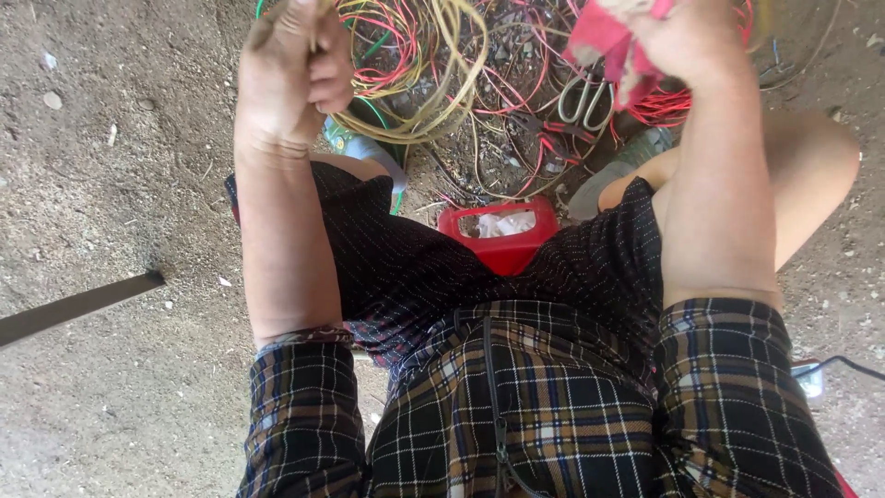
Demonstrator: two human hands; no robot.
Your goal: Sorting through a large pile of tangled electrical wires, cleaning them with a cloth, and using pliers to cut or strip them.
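Bare dusty ground [120, 166] is spreading out on every side, and a person in a plaid shirt is sitting low over it, knees apart. At twelve o'clock a big tangle of red, yellow and green wires [461, 83] is lying in a heap, with a pair of scissors [583, 100] resting among the strands. Between the knees a small red tub [502, 235] is holding something pale. At eleven o'clock the left hand [293, 74] is closing in a fist around a yellowish wire [452, 55] drawn up from the heap. At one o'clock the right hand [678, 37] is clutching a red cloth [604, 41], fingers pressed together. It looks like a strand is being pulled free for sorting; the next move seems to call for steady tension so it slides out without snagging.
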